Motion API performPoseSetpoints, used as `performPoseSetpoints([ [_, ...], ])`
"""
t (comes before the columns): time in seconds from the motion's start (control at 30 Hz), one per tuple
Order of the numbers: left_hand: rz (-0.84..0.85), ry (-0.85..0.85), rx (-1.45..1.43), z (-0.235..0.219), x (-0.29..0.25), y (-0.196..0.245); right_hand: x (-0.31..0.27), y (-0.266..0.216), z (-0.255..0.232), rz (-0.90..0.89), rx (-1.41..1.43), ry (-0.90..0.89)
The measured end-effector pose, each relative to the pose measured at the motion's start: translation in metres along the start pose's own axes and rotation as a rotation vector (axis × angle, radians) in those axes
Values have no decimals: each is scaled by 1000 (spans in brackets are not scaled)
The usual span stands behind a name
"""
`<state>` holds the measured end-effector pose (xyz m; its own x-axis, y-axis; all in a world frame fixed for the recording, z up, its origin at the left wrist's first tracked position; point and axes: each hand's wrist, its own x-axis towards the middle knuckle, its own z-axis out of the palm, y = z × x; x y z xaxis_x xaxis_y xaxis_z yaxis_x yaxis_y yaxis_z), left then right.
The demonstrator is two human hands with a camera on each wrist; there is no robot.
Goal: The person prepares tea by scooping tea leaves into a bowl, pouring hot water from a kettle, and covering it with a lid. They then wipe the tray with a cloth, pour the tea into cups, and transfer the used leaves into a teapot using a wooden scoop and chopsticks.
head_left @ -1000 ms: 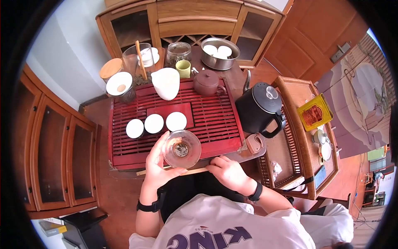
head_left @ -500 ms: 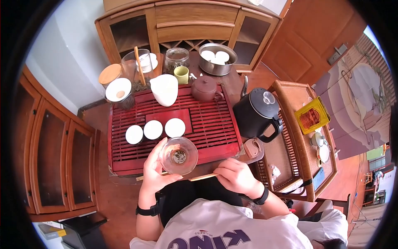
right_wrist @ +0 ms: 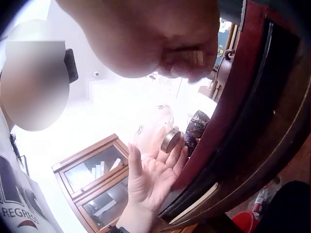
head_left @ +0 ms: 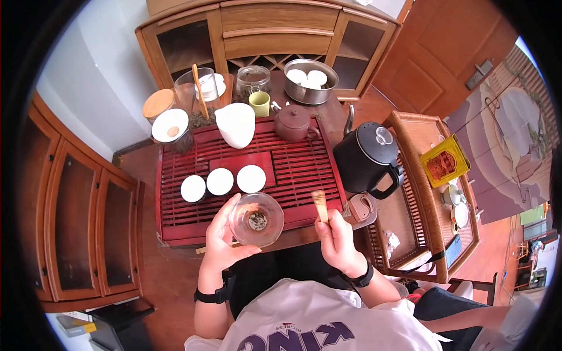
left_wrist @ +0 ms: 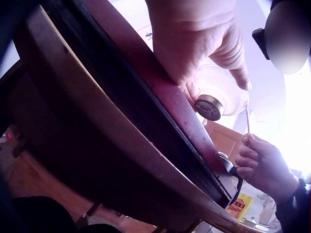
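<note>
My left hand (head_left: 219, 245) holds a clear glass tea strainer (head_left: 271, 228) between thumb and fingers, above the front edge of the red slatted tea tray (head_left: 304, 205). Dark bits lie at the strainer's bottom, and its base has a metal ring (right_wrist: 170, 141). To the right, my right hand (head_left: 339, 245) pinches a light wooden stick (head_left: 319, 205), its broader, stained end pointing up, apart from the strainer. Just beyond the left hand stand three white cups (head_left: 219, 182) in a row on the tray.
A white pitcher (head_left: 236, 126) and a brown teapot (head_left: 294, 124) are at the tray's back. A black kettle (head_left: 357, 158) stands right of it. Another light stick (right_wrist: 194, 204) lies along the table's front edge. Behind are glass jars and a steel pot (head_left: 310, 96) with white cups.
My right hand has moved right, away from the strainer, and the wooden stick has turned from lying level to pointing up. My left hand keeps the strainer in nearly the same place.
</note>
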<state>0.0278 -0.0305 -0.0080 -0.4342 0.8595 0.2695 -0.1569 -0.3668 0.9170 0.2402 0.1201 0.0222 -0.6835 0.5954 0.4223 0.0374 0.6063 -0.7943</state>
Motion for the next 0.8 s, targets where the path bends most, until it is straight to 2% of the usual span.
performPoseSetpoints([
  [0.2,3,-21,6,-1,0,0,6,3,10,50,-54,78],
  [0.4,-9,-19,19,0,0,3,12,0,2,134,-79,60],
  [0.57,-17,-3,1,2,0,3,25,8,-10,112,-56,72],
  [0.67,-20,4,-3,1,-1,2,28,12,-13,190,-3,46],
  [0.73,-10,0,12,0,-1,1,25,22,-8,211,187,190],
  [0.8,-7,-12,24,0,-1,0,25,16,-14,312,429,266],
])
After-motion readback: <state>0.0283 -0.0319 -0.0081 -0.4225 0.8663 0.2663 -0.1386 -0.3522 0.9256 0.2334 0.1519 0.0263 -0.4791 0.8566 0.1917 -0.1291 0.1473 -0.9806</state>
